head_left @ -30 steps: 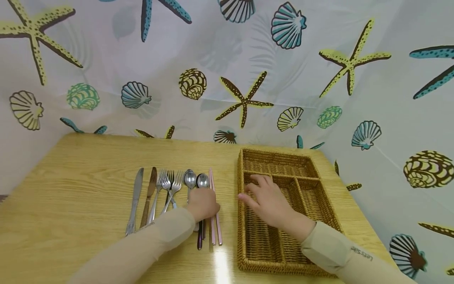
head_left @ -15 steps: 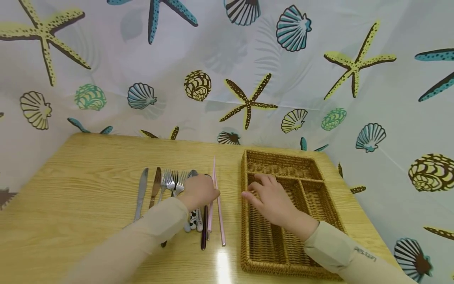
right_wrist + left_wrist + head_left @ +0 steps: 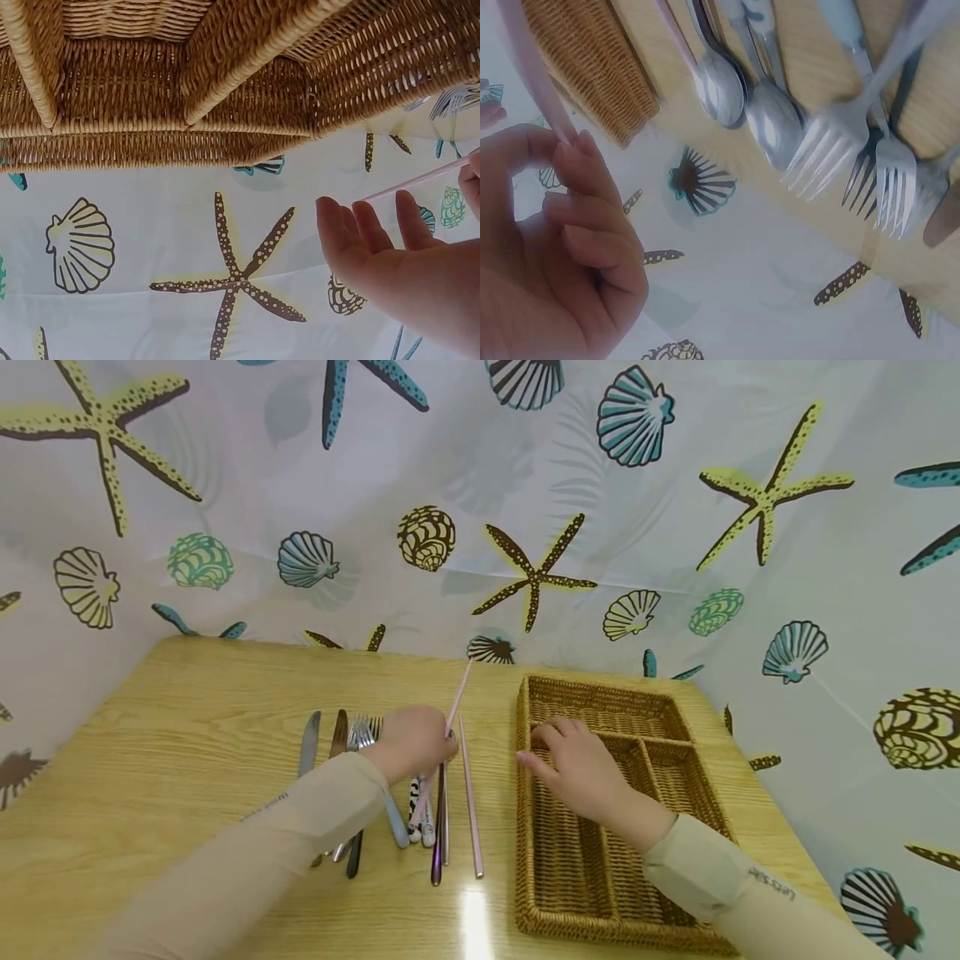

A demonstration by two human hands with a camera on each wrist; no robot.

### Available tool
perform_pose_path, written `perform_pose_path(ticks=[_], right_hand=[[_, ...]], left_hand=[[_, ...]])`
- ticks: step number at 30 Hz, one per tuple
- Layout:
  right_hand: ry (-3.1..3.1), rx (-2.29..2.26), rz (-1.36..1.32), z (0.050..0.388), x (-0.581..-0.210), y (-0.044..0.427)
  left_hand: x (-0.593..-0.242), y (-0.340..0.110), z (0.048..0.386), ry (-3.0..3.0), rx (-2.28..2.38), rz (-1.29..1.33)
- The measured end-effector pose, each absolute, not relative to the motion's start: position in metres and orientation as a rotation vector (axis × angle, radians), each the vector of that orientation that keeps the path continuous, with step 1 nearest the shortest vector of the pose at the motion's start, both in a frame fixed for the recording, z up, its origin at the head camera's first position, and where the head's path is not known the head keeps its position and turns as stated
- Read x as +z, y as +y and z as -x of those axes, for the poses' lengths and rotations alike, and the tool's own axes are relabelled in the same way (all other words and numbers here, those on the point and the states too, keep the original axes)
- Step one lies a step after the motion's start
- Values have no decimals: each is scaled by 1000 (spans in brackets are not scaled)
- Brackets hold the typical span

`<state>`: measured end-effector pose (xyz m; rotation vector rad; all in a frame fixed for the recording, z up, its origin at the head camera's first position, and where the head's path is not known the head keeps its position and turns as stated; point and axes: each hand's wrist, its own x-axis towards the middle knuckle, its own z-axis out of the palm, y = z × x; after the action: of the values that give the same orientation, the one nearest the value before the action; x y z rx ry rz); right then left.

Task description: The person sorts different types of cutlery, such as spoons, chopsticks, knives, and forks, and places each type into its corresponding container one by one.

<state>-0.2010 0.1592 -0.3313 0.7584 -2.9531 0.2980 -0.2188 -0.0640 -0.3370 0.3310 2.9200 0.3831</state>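
A pink chopstick (image 3: 460, 695) is pinched between thumb and fingers of my left hand (image 3: 411, 742), lifted off the wooden table and tilted. In the left wrist view the same chopstick (image 3: 534, 64) runs up from the fingertips. Its pink mate (image 3: 472, 802) lies on the table just to the right. My right hand (image 3: 581, 772) is over the left side of the wicker tray (image 3: 527, 860), fingers loosely bent and holding nothing. Beneath and beside the left hand lie several spoons (image 3: 721, 90) and forks (image 3: 832, 142), partly hidden from the head view by the hand and sleeve.
Two knives, one silver (image 3: 309, 743) and one brownish (image 3: 340, 733), lie at the left end of the cutlery row. The tray is split into several compartments by woven dividers (image 3: 648, 777). A shell-patterned cloth (image 3: 360, 610) hangs behind the table.
My left hand has taken hold of one pink chopstick, separated it from its mate and raised it, shifting slightly up. The right hand has stayed over the tray. The head view has shifted slightly.
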Motion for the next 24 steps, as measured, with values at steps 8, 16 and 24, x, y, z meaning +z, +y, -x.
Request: perform_pose_path(ticks=[8,16,24], right_hand=[[-2886,224,-769,211,-327,156],[-2786,161,-849,216,-328,149],[-2676,126,-980,215,-330,139]], left_hand=[[-328,-62,220,2966,235,-436],[-329,-51,217,3044,-30,-621],[-331,-40,211,3071,-310,-886]])
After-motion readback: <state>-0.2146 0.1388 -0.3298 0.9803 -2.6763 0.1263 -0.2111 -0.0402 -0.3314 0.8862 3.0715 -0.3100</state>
